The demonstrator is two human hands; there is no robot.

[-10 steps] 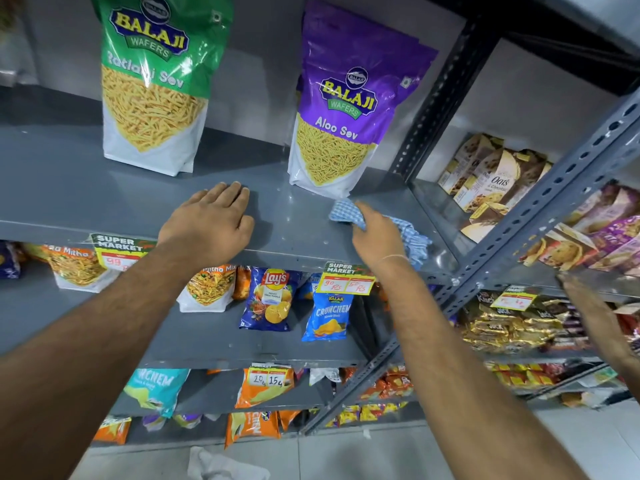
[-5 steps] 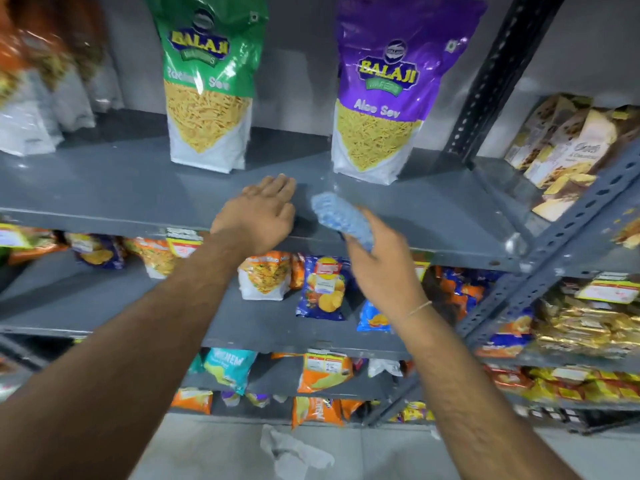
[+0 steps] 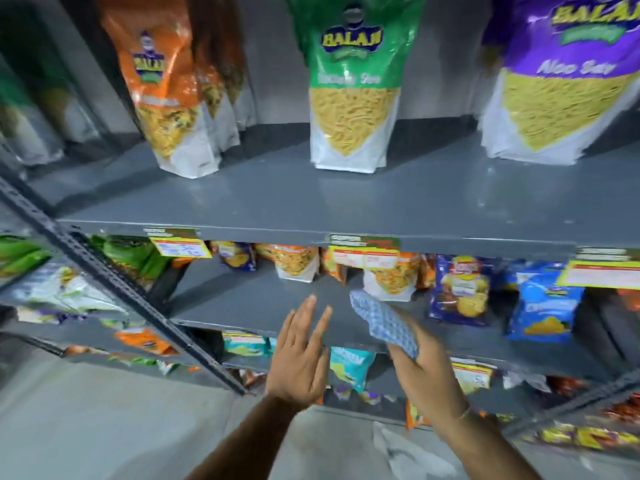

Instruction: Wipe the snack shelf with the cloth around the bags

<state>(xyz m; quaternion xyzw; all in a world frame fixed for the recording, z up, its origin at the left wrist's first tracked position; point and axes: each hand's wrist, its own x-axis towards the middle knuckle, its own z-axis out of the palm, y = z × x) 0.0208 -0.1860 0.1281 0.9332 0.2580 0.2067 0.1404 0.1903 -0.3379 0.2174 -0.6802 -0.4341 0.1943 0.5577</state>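
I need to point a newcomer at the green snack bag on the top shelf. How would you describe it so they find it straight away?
Start at the wide grey top shelf, where tall pouches stand upright in a row. The green snack bag is the middle one, between an orange pouch on the left and a purple pouch on the right. It alone has a green top, over a window of thin yellow strands.

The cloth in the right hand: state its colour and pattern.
The cloth is blue and white in a small check, held bunched in the right hand; the head view shows it.
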